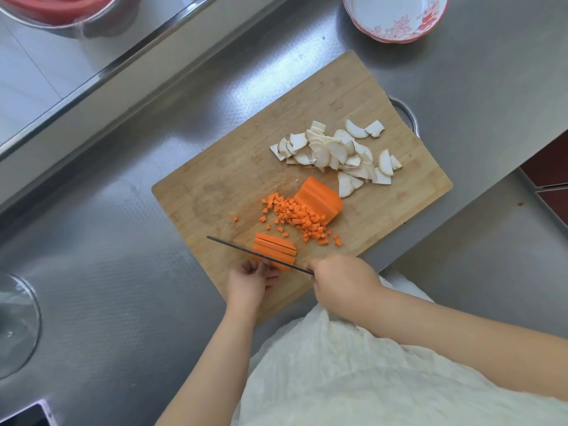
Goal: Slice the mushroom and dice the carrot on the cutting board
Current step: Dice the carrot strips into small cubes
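**Dicing stage: knife set across the carrot sticks**

We counted one rectangular wooden cutting board (pixel 246 167) lying at an angle on the grey steel counter (pixel 129 272). On it we recorded three separate groups of orange carrot. One was a bundle of long carrot sticks (pixel 273 247) near the board's near edge; the exact number of sticks could not be told. The second was a loose heap of small carrot cubes (pixel 299 218), too many to count, with one stray cube lying apart on the left. The third was a single uncut carrot chunk (pixel 319 199) touching the heap's far side. Just beyond the chunk lay one pile of pale sliced mushroom pieces (pixel 338 152), overlapping, so uncounted.

We saw one thin dark knife blade (pixel 246 251) crossing the sticks. The right hand (pixel 341 282) was closed round the knife handle, which it hid. The left hand (pixel 250 279) rested against the near end of the sticks, fingers curled over them.

Beyond the board stood one white bowl with a red floral rim (pixel 396 16).
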`<state>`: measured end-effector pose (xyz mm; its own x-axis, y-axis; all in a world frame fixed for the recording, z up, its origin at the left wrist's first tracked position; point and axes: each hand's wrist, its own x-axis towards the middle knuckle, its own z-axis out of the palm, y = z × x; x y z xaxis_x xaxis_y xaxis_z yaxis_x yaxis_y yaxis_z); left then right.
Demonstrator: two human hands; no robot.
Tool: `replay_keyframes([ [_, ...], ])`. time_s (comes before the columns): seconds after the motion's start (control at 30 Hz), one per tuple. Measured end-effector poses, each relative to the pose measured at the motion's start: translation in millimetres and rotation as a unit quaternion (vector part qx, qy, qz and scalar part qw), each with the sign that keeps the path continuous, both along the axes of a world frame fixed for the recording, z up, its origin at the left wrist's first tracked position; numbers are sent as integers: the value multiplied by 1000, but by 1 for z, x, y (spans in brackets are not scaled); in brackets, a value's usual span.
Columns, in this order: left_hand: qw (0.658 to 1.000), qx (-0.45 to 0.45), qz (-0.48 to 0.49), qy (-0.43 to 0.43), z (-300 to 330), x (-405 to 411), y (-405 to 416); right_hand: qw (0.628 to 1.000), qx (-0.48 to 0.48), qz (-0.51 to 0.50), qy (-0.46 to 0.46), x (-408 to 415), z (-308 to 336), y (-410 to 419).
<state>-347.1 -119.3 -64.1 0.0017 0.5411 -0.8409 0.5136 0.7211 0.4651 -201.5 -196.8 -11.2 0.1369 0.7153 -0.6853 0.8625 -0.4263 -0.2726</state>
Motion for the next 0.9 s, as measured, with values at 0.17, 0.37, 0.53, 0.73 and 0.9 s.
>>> replay_keyframes([
  [0.17, 1000, -2, -9, -2, 1, 0, 1, 1000, -2, 2, -3, 0, 1, 1],
  [0.37, 1000, -8, -6, -3, -1, 0, 2, 998, -65, -20, 5, 0, 8, 10],
  [0.53, 1000, -3, -14, 2, -2, -1, 2, 992, -122, -21, 4, -2, 7, 19],
  [0.73, 993, -20, -112, 34, 12, 0, 7, 992, -126, -25, 5, -3, 1, 19],
  [0.9, 908, -95, -397, -97, 111, 5, 55, 993, -116, -21, 12, -1, -1, 15],
])
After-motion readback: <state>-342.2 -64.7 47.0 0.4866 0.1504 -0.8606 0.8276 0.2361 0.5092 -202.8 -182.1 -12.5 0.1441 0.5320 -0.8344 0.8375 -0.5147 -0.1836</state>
